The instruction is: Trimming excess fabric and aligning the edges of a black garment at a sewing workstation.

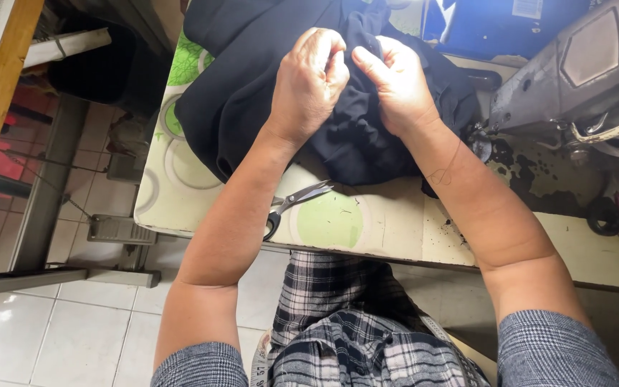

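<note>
Currently: left hand and right hand, fingers pinched on a bunched black cloth garment heaped on the pale circle-patterned tabletop. Steel scissors lie unused near the edge. Grey sewing machine stands apart; handwork seems mid-way.

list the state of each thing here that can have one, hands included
left hand: closed, pinching the black fabric
right hand: closed, pinching the same fabric
black fabric: bunched in a heap on the table
scissors: blades shut, lying flat on the table, untouched, partly under the left forearm
sewing machine: on the table at the right, no fabric under it
measuring tape: draped over the lap
</note>
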